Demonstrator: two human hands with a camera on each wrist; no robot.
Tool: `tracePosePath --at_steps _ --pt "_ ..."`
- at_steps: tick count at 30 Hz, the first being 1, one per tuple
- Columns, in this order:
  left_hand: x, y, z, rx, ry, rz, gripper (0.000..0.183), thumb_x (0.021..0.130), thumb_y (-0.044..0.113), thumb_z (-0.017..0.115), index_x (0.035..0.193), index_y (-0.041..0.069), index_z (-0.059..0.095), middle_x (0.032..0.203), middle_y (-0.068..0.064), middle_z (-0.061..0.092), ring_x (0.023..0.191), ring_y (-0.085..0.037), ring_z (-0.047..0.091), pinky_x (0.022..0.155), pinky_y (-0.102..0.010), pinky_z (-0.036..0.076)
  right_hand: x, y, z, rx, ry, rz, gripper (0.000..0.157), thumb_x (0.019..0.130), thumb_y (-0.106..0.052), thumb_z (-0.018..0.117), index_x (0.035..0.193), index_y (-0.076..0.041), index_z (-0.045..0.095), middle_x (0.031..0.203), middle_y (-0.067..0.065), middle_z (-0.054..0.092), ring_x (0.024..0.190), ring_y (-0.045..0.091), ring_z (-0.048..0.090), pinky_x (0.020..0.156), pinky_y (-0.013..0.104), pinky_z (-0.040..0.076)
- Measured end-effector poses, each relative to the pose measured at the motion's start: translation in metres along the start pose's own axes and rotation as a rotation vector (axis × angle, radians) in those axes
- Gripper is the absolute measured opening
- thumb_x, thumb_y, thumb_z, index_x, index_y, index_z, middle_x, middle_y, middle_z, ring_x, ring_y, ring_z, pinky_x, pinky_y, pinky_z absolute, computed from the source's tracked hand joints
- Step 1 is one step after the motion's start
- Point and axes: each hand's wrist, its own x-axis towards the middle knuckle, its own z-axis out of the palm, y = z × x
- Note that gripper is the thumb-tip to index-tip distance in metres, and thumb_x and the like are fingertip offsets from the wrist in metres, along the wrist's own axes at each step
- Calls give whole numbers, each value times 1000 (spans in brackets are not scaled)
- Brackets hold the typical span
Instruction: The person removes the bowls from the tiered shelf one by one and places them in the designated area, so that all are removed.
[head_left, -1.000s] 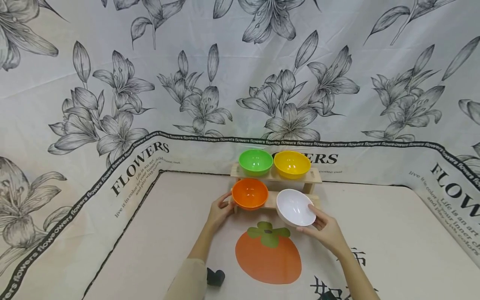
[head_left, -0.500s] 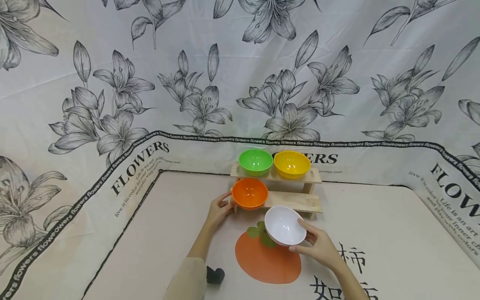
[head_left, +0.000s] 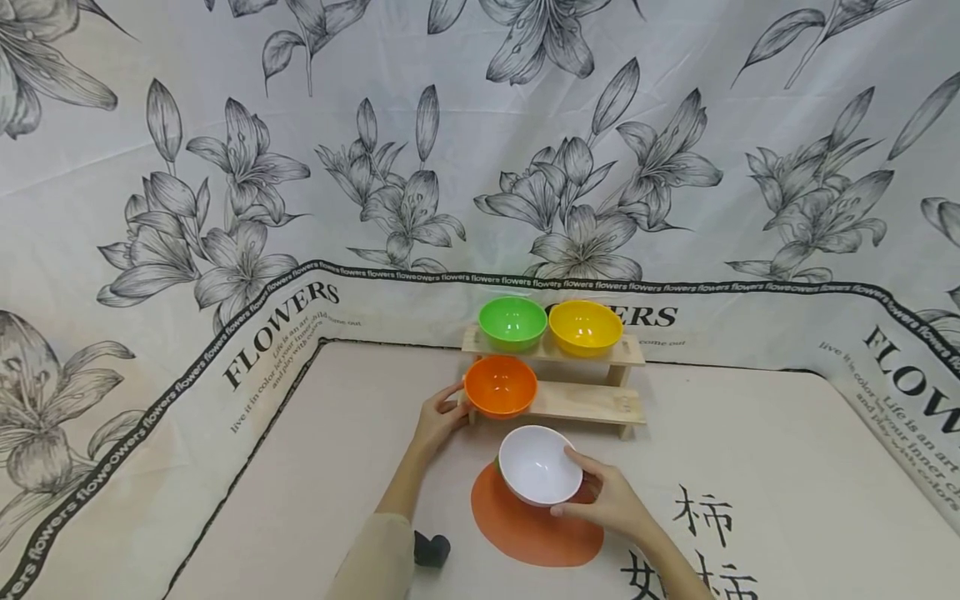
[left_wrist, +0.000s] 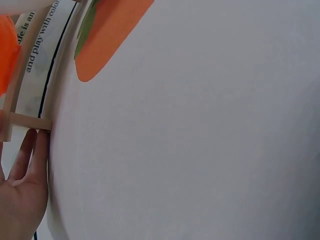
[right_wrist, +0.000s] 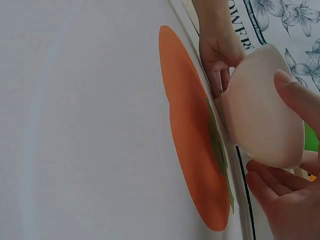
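In the head view my right hand (head_left: 606, 498) holds a white bowl (head_left: 540, 465) by its right rim, above the printed persimmon. The right wrist view shows the thumb on one side of this white bowl (right_wrist: 267, 110) and fingers beneath it. My left hand (head_left: 438, 423) grips the left end of a two-tier wooden rack (head_left: 585, 402); its fingertips meet the rack's leg (left_wrist: 31, 121) in the left wrist view. Beside that hand an orange bowl (head_left: 500, 387) sits on the lower tier. On the upper tier stand a green bowl (head_left: 513, 323) and a yellow bowl (head_left: 586, 328).
A pale tablecloth (head_left: 337, 433) with a printed orange persimmon (head_left: 540, 537) and black characters covers the table. Near the left sleeve lies a small black shape (head_left: 432, 550). Behind the rack hangs a flower-printed curtain (head_left: 420, 217).
My right hand has brought the white bowl from the lower tier's right side down and leftward, over the persimmon. The left hand stays at the rack.
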Motion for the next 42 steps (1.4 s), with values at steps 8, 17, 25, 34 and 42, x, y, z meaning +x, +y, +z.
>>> tracePosePath --at_steps 8,17,25,34,42 --pt "-4 11 0 -28 -22 -2 47 87 -6 60 132 -10 46 100 -37 61 96 -40 62 90 -52 51 11 1 19 -21 -31 -95 84 67 -14 85 131 18 41 129 35 47 114 45 52 96 44 48" --pt "-14 27 4 -26 -28 9 47 87 -8 58 131 -11 46 99 -39 60 96 -42 62 91 -53 50 24 3 38 95 -97 -167 83 68 -10 84 131 20 38 128 38 45 110 45 54 92 40 52" --pt "-11 22 4 -13 -11 19 46 85 -8 60 130 -11 48 93 -31 65 91 -35 65 86 -48 54 26 -3 49 94 -124 -108 84 68 -13 85 132 19 39 133 36 42 115 44 52 95 43 50" --pt "-6 10 3 -21 14 14 47 85 -5 61 131 -8 49 91 -25 67 88 -28 66 85 -46 55 30 -1 55 119 -153 -89 84 71 -13 83 134 17 36 137 35 39 119 43 48 97 43 48" --pt "-12 21 5 -5 -2 14 48 85 -7 61 130 -10 48 95 -32 65 89 -31 66 86 -48 55 30 -3 59 141 -157 -78 84 74 -12 81 137 15 33 140 34 35 122 45 45 99 43 46"
